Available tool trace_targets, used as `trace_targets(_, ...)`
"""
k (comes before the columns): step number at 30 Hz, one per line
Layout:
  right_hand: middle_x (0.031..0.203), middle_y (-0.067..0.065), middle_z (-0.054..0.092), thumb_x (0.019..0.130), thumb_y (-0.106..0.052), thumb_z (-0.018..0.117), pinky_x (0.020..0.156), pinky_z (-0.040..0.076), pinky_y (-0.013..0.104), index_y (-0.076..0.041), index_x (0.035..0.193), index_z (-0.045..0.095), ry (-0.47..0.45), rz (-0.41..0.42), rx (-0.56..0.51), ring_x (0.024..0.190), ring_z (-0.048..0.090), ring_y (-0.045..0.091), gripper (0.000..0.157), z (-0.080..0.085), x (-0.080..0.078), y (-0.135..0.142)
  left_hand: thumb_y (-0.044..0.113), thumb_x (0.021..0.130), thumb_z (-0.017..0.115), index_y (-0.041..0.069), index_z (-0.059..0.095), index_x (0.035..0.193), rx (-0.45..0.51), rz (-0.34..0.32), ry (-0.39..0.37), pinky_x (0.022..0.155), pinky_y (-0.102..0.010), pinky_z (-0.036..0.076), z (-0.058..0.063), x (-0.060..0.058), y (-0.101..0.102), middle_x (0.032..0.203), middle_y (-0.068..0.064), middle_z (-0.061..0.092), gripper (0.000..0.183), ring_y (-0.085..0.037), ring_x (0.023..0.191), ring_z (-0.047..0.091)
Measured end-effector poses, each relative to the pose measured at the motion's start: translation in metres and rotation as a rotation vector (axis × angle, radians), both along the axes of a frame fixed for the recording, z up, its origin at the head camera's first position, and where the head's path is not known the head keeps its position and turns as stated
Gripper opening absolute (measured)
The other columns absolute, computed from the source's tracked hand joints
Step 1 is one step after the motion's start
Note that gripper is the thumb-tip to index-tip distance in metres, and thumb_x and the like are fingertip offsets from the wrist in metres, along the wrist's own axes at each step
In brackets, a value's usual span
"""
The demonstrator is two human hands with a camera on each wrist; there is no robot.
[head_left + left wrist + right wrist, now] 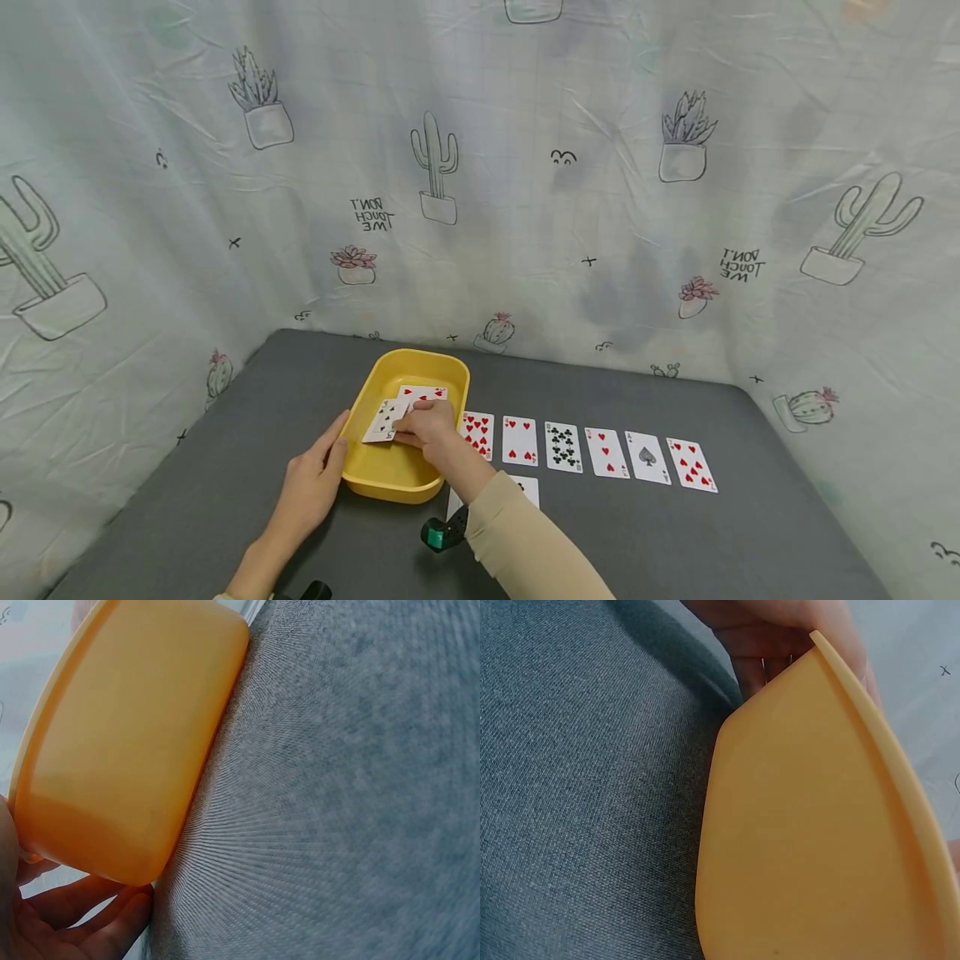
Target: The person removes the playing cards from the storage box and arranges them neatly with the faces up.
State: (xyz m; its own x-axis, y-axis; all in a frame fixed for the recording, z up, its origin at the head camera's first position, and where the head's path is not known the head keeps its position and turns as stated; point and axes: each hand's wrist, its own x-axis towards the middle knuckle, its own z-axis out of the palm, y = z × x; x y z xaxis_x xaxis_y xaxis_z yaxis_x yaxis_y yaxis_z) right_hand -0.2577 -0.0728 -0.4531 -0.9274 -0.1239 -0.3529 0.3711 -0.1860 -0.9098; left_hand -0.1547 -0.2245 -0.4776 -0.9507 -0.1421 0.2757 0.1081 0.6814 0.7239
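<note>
A yellow plastic tub point(393, 492) stands on the grey table. My left hand point(311, 483) grips its left side, the thumb near the rim and the fingers against the outer wall; the left wrist view shows those fingers point(112, 919) at the tub's corner. Reaching in over the right side, my right hand point(431, 429) pinches the edge of a black-suited playing card point(382, 417), face up. Partly under that hand and card lies a red hearts card point(422, 392) inside the tub. My right fingertips are partly hidden.
Right of the tub runs a row of several face-up cards, from a hearts card point(477, 433) to a red one point(692, 465) at the far end. Another card point(529, 490) lies nearer, half covered by my right forearm. A patterned curtain point(510, 208) hangs behind the table.
</note>
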Motion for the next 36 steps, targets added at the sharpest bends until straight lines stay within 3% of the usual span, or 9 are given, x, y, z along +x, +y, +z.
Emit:
trace_targets(6,0.083,0.019,0.059,0.065,0.016,0.070,0.057,0.052,0.033,0.008,0.100,0.052,0.026,-0.024,0.052,0.066,0.064,0.027,0.041,0.001,0.002,0.001,0.038,0.097,0.034,0.029,0.030,0.140,-0.005,0.004,0.013,0.089,-0.051,0.036,0.001,0.000,0.000,0.133,-0.009,0.041,0.045,-0.029,0.118,0.041)
trace_targets(12,0.078,0.013,0.060,0.065,0.012,0.071,0.059,0.052,0.032,0.005,0.093,0.060,0.107,-0.049,0.118,0.065,0.063,0.021,0.031,0.004,0.007,0.002,0.038,0.097,0.034,0.028,0.032,0.140,-0.013,0.008,0.022,0.089,-0.051,0.035,-0.001,0.000,0.001,0.132,-0.010,0.042,0.044,-0.029,0.117,0.042)
trace_targets(16,0.079,0.013,0.061,0.065,0.013,0.070,0.064,0.052,0.037,0.003,0.090,0.063,0.169,-0.046,0.089,0.064,0.062,0.020,0.028,0.013,0.013,0.003,0.040,0.096,0.033,0.029,0.032,0.139,-0.013,0.009,0.025,0.088,-0.052,0.036,-0.002,-0.001,-0.001,0.132,-0.010,0.043,0.044,-0.028,0.117,0.042)
trace_targets(21,0.081,0.013,0.061,0.066,0.014,0.069,0.064,0.052,0.034,0.002,0.090,0.063,0.229,-0.021,0.048,0.068,0.061,0.021,0.028,0.031,0.022,0.014,0.041,0.096,0.032,0.030,0.031,0.139,-0.018,0.017,0.033,0.088,-0.052,0.036,-0.003,-0.002,-0.001,0.131,-0.010,0.043,0.045,-0.029,0.116,0.042)
trace_targets(29,0.088,0.014,0.061,0.069,0.010,0.068,0.067,0.051,0.034,0.002,0.098,0.063,0.256,0.003,0.060,0.076,0.062,0.022,0.030,0.064,0.049,0.069,0.038,0.097,0.034,0.030,0.030,0.140,-0.018,-0.013,0.061,0.087,-0.052,0.037,-0.003,0.005,-0.001,0.131,-0.010,0.043,0.044,-0.030,0.115,0.043)
trace_targets(32,0.090,0.012,0.062,0.071,0.004,0.070,0.068,0.051,0.036,0.000,0.099,0.063,0.290,-0.014,0.098,0.078,0.062,0.022,0.029,0.066,0.059,0.098,0.036,0.097,0.034,0.031,0.029,0.140,-0.017,-0.019,0.062,0.087,-0.052,0.037,-0.003,0.007,-0.002,0.132,-0.010,0.043,0.043,-0.030,0.116,0.043)
trace_targets(36,0.090,0.014,0.062,0.073,0.000,0.069,0.068,0.051,0.039,0.000,0.097,0.062,0.343,-0.094,0.148,0.078,0.061,0.024,0.025,0.060,0.074,0.140,0.037,0.097,0.034,0.032,0.027,0.140,-0.013,-0.022,0.047,0.088,-0.052,0.036,-0.004,0.010,-0.002,0.133,-0.009,0.041,0.044,-0.030,0.117,0.041)
